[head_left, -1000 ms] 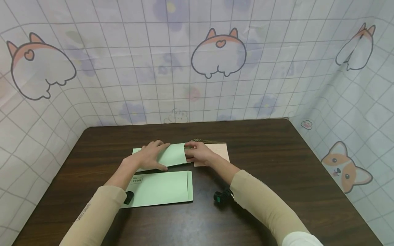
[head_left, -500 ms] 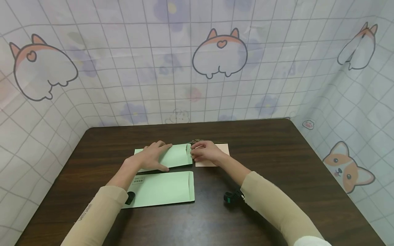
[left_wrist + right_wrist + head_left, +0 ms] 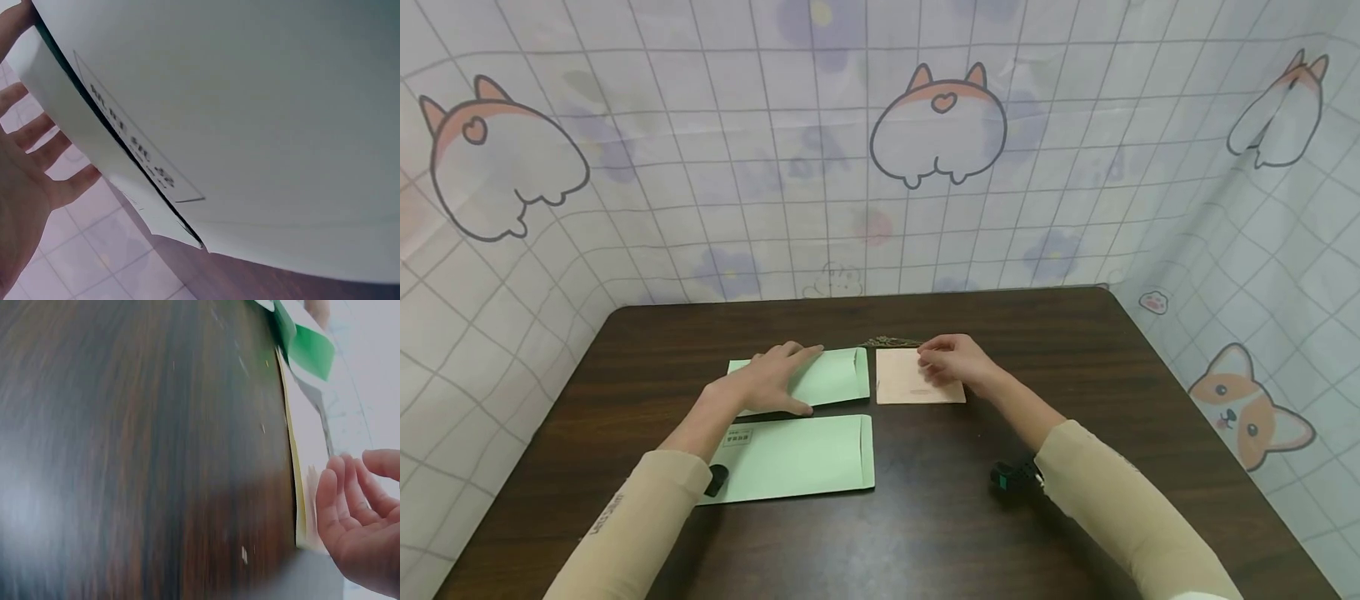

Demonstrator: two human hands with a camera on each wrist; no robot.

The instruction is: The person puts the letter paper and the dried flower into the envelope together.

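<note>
My left hand (image 3: 769,382) rests with spread fingers on the farther pale green envelope (image 3: 835,375). A second, larger green envelope (image 3: 805,458) lies nearer, with a small printed box at its left end. To the right of the far envelope lies a flat cream-coloured paper piece (image 3: 895,379); whether it is a card or a booklet is unclear. Over its right part hovers my right hand (image 3: 958,362), fingers loosely bent. In the right wrist view nothing shows between its thumb and fingers, and the far envelope's open end (image 3: 312,353) gapes.
Behind the cream paper lies a thin brownish-gold item (image 3: 891,341), perhaps dried sprigs or a chain, partly behind the right hand. The dark wooden table (image 3: 925,533) meets a patterned cloth curtain (image 3: 760,208) at its back and sides.
My right hand has come out of the far envelope's open end and moved right, over the cream paper, uncovering most of it. The left hand stays on the envelope.
</note>
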